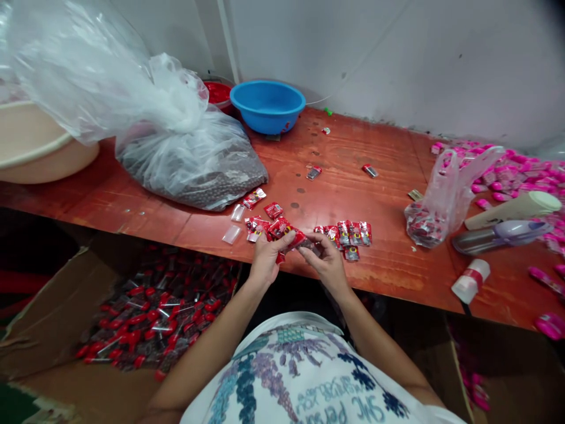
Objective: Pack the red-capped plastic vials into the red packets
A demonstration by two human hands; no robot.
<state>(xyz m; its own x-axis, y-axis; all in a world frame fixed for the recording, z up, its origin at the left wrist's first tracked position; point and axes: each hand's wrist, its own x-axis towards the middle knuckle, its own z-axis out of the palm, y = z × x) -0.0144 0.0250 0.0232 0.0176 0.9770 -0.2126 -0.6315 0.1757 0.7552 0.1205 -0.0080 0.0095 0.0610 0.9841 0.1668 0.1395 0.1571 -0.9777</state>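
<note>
My left hand [266, 259] is closed on a small red packet [299, 238] near the table's front edge. The fingers of my right hand [327, 262] pinch the right end of the same packet, and part of it is hidden by them. Beyond my left hand lies a loose heap of similar red packets [256, 227]. To the right, a tighter group of red packets [354, 232] with dark contents lies on the table. Small clear plastic pieces [231, 234] rest left of the heap.
A knotted clear bag [198, 159] of dark grains, a blue basin [267, 106] and a cream tub [39, 147] stand at the back left. Right are a thin plastic bag [430, 221], a bottle [489, 237] and pink items [521, 171]. Below left, a cardboard box [57, 318] holds red-capped containers.
</note>
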